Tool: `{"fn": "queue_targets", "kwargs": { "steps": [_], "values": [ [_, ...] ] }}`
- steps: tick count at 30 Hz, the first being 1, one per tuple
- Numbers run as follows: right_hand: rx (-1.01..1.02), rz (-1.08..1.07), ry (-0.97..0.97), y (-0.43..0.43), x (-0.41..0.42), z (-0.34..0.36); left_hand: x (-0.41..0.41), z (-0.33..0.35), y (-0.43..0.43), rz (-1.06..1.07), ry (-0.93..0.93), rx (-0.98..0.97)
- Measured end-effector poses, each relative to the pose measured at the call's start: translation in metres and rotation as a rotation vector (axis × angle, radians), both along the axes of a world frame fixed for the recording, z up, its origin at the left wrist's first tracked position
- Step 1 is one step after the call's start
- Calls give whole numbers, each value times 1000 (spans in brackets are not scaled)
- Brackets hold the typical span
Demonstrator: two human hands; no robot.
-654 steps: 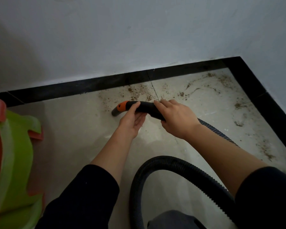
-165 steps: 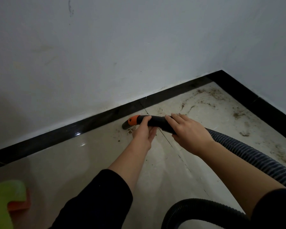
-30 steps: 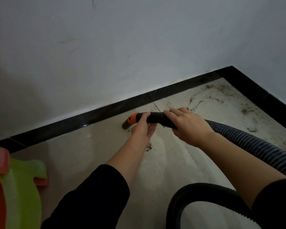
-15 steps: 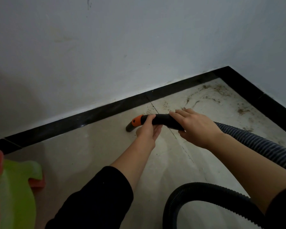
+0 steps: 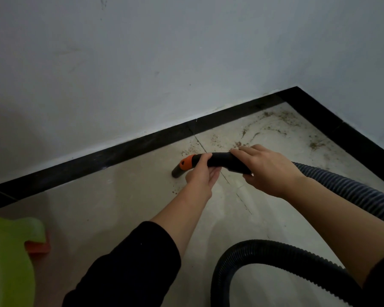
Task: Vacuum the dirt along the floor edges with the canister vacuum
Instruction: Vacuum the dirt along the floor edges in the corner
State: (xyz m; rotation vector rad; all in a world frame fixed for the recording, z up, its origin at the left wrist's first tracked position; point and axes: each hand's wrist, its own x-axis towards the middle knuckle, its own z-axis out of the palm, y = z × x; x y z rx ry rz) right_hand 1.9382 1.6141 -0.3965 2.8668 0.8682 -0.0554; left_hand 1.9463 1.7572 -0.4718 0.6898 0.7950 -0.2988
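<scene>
Left fingers: on my left hand the fingers cup the handle from below, with the thumb over the top, just behind the orange collar.
Right fingers: my right hand drapes its fingers over the rear of the same handle, so both hands are closed round it.
Nozzle: the nozzle dips to the floor at nine o'clock of my left hand, near the black skirting but apart from it.
Hose: the ribbed hose runs off toward four o'clock, and a loop of it lies at five o'clock. The canister is out of view.
Dirt: brown dirt is scattered at one o'clock, toward the corner, with a few crumbs just beside the nozzle.
Handling: I judge the handle stiff and light. The hose looks springy and likely to drag the tip off line.
Hold: the front hand steers near the collar and the rear hand takes the hose's pull. That two-point hold looks right to me.
Off-task: a green plastic item sits at eight o'clock.
</scene>
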Motion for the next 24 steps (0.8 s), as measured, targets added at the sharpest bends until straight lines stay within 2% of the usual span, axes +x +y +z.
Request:
{"fn": "queue_targets", "kwargs": {
  "steps": [11, 24],
  "values": [
    [51, -36, -24, -26, -6, 3, -1, 6, -23, -49, -26, 8],
    [20, -65, -21, -47, -13, 5, -2, 6, -45, -97, -37, -11]
  ]
}}
